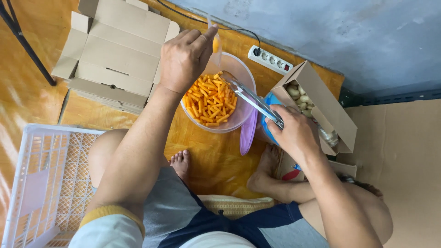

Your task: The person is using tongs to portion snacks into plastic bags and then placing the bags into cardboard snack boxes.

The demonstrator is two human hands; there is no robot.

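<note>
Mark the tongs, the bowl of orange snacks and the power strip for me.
tongs (pixel 255 98), head view, middle of the metal arms.
bowl of orange snacks (pixel 243 69), head view, bare clear wall at the far rim.
power strip (pixel 270 59), head view, middle of its white body.

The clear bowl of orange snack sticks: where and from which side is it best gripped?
Probably the bare near rim of the clear bowl, from the person's side. The left hand covers the far rim, and the metal scoop in the right hand crosses its right side.
</note>
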